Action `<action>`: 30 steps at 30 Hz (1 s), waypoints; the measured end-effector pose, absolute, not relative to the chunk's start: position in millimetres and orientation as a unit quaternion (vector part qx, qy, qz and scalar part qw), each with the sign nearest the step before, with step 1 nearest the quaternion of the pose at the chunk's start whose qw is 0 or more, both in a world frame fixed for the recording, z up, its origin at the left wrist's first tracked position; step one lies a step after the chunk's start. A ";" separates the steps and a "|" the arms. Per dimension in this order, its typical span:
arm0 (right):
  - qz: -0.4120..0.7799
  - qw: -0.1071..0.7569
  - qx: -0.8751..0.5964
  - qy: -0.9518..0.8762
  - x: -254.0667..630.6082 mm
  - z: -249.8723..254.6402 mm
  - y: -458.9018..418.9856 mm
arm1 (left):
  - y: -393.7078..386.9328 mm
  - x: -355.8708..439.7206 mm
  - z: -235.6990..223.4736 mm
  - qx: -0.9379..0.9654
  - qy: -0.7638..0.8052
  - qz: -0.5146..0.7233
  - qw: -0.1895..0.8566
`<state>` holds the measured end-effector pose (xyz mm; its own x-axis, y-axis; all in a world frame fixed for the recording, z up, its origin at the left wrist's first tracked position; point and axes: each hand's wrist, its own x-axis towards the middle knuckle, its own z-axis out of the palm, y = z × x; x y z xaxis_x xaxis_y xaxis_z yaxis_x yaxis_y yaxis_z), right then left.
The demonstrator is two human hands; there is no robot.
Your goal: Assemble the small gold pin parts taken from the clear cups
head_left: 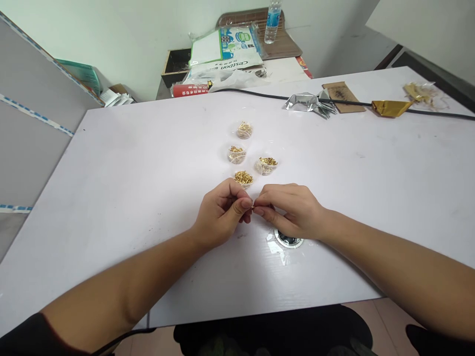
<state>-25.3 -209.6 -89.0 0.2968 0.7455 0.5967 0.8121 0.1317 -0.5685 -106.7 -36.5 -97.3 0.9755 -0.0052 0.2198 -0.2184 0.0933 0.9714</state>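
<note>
My left hand [224,212] and my right hand [291,210] meet at the fingertips above the table, both pinched closed. Between them shows a tiny gold-coloured piece [253,208], too small to name and mostly covered by the fingers. Just beyond my left hand stands a small clear cup [243,185] of gold-coloured, pin-like pieces [244,177], its near side partly hidden by that hand. Three similar filled cups are farther off: the right one [266,170], the left one [236,158] and the farthest one [244,136].
A round dark hole with a pale rim [289,242] and clear tape lies under my right hand. A black cable [274,96] crosses the far edge, near silver foil [306,101], brown cardboard [345,97] and gold foil [391,108]. A water bottle [272,22] stands behind.
</note>
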 end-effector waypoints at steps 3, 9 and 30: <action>-0.043 0.462 -0.662 -0.588 -25.6 -89.5 -209.5 | -35.7 -107.7 -99.4 0.690 -0.087 0.094 0.712; -0.053 0.452 -0.670 -0.586 -25.0 -88.7 -210.3 | -34.4 -107.5 -100.6 0.721 -0.074 0.121 0.678; -0.117 0.250 -0.718 -0.639 -15.1 -75.1 -220.5 | -30.9 -109.2 -95.9 0.851 -0.178 0.234 0.436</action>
<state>-15.1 -220.5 -75.1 0.1557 0.8590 0.4876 0.9763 -0.0586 -0.2085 -109.2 -30.9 -95.9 0.8273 -0.0980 0.5531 -0.5061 -0.5572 0.6583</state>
